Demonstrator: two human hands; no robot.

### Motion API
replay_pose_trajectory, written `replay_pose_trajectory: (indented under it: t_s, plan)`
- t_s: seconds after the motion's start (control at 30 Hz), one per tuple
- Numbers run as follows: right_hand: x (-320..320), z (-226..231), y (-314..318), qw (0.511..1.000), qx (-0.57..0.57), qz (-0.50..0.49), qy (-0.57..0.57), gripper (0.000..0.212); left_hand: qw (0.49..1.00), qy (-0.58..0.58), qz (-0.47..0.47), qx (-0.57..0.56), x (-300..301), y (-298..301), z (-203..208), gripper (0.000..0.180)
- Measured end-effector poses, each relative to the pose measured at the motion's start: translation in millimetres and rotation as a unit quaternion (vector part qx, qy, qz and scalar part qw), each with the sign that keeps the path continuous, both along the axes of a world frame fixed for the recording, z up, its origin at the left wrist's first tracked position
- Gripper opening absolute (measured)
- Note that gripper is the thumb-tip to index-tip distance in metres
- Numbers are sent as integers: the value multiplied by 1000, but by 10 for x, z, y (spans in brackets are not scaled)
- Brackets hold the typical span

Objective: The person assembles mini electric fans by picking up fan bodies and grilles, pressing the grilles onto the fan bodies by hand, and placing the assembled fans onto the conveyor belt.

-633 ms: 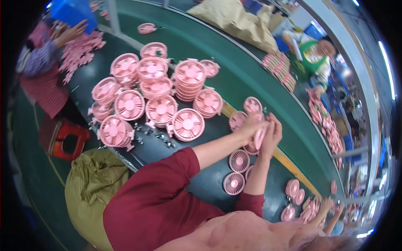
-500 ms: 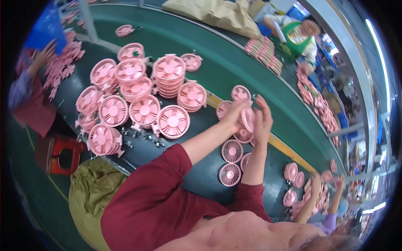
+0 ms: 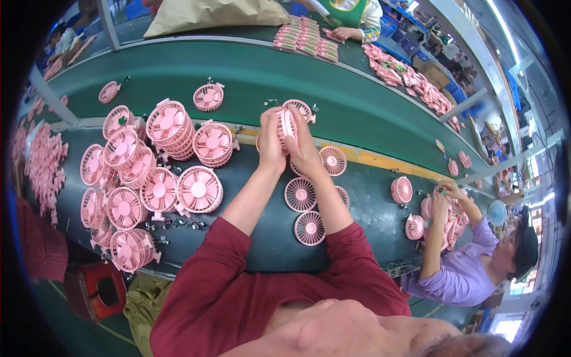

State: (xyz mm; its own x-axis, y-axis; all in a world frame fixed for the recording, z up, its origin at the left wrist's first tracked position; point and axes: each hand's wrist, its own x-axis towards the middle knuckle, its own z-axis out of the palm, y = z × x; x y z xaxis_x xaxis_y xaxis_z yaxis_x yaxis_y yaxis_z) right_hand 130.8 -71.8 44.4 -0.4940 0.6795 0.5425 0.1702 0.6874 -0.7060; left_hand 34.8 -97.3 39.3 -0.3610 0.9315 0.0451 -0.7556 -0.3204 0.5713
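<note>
Between my palms a round pink fan housing (image 3: 287, 125) stands on edge, its ribbed side showing. My left hand (image 3: 270, 141) is wrapped round its left side, and my right hand (image 3: 305, 150) presses on its right side. Just below my hands, on the dark table, lie several round pink slotted fan grilles (image 3: 300, 194), partly hidden by my right forearm. Behind my hands, on the green belt, is a pink fan housing (image 3: 297, 109) with small metal and wire parts beside it.
Left of me stand stacks of pink fan housings with blades (image 3: 169, 125), with small loose parts (image 3: 178, 224) near them. A yellow strip (image 3: 369, 159) edges the green belt (image 3: 238, 71). At right, a co-worker (image 3: 458, 262) in purple handles pink parts; another works across the belt.
The view has turned, so the stacks and my hands sit further left in it. My right hand, earlier with fingers raised beside the housing, is now closed against it.
</note>
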Motion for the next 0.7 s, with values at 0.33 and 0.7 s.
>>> replay_pose_trajectory:
  t_s: [0.33, 0.7]
  plan:
    - [14, 170, -103, 832, -454, 141, 284, 58, 751, 570, 312, 118, 100, -114, 42, 30]
    - [-17, 89, -79, 996, -60, -45, 40, 59, 982, 186, 24, 5, 50, -46, -3, 44]
